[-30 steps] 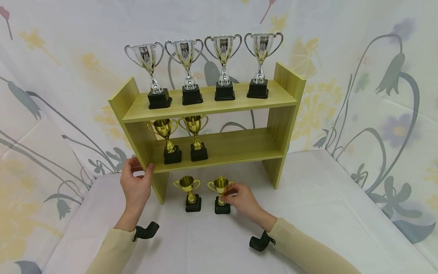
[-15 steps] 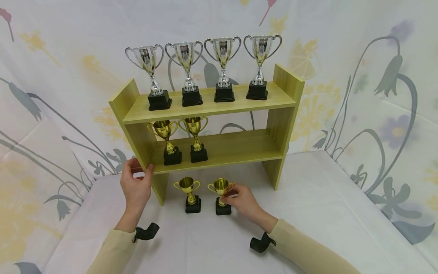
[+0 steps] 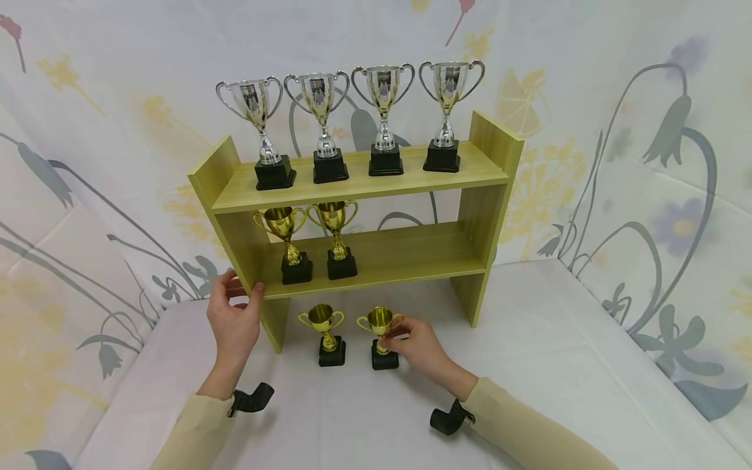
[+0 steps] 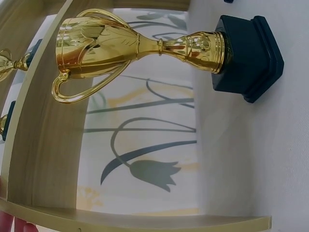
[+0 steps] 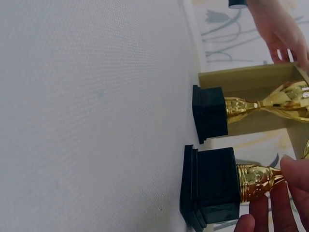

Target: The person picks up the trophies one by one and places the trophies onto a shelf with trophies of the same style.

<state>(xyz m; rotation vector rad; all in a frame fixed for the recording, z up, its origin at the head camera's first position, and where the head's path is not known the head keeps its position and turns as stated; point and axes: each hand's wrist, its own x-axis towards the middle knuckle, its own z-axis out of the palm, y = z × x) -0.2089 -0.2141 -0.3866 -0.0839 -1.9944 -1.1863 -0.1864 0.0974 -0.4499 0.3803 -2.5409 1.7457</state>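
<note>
My right hand (image 3: 418, 344) pinches the stem of a small gold trophy cup (image 3: 379, 320), which stands upright on its black base on the white cloth. In the right wrist view, thumb and fingers lie around the stem just above that base (image 5: 217, 183). Another gold trophy (image 3: 321, 318) stands untouched to its left, and shows large in the left wrist view (image 4: 101, 46). My left hand (image 3: 235, 321) grips the left side panel of the wooden shelf (image 3: 411, 189), thumb on its front edge and fingers behind. Only a few left fingertips (image 4: 29, 227) show in the left wrist view.
Several silver trophies (image 3: 384, 85) stand in a row on the top board. Two gold trophies, one at the far left (image 3: 281, 222) and one beside it (image 3: 332, 217), occupy the left half of the middle board. Flower-printed cloth (image 3: 617, 163) hangs behind and beside the shelf.
The trophy in my right hand has shifted very slightly to the right, its grip unchanged. My left hand stays on the side panel. The head view has tipped up a little.
</note>
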